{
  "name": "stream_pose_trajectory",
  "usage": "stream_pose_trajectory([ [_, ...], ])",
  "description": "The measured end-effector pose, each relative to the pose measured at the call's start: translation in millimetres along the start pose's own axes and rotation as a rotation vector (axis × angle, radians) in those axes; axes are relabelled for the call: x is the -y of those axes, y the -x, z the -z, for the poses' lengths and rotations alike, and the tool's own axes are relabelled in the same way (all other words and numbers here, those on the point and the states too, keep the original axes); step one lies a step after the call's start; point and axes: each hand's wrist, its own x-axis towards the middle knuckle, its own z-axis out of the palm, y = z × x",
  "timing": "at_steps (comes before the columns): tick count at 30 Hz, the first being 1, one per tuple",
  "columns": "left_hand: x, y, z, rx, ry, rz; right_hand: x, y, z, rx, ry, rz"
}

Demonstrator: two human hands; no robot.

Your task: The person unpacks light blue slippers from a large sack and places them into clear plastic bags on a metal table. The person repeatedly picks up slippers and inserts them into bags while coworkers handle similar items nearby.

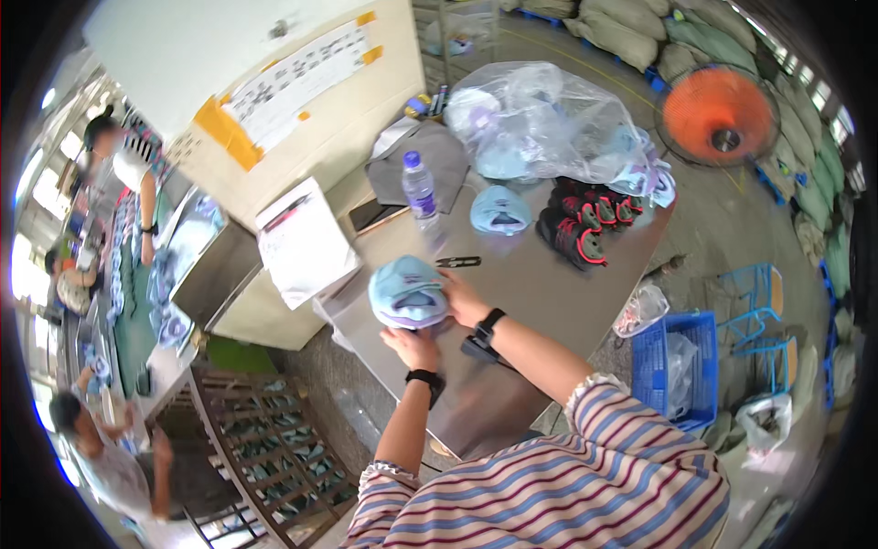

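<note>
A light-blue shoe upper (pixel 400 285) with a lilac lower edge is held over the near left part of the table (pixel 540 320). My left hand (pixel 413 346) grips its near lower edge, fingers partly hidden beneath. On its right side my right hand (pixel 464 300) is closed, fingertips partly out of sight. Just beyond the right hand lie black thread snips (pixel 459 262). Another light-blue upper (pixel 500 211) rests farther back, beside several black-and-red shoes (pixel 581 222).
A water bottle (pixel 421 194) stands at the table's back, near papers (pixel 306 242) and a phone (pixel 377 216). A clear plastic bag (pixel 558 119) of uppers covers the far end. Right of the table are a blue crate (pixel 675 371) and an orange fan (pixel 720 114). Co-workers are at the left.
</note>
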Motion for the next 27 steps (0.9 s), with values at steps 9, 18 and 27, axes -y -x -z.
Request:
stream_pose_trajectory([
  [9,6.5,-100.0,-24.2,0.044,0.786,0.085,23.6,-87.6,-23.6,-0.18,0.128,0.153],
  [18,-55.8,-127.4,-6.3,0.093,0.784,-0.12,15.4,-147.3,-2.8,-0.412,0.433,0.226],
  [27,-81.0,-145.9,5.2,0.225,1.028,0.241,63.3,-42.2,34.6,-0.274,1.635,0.71],
])
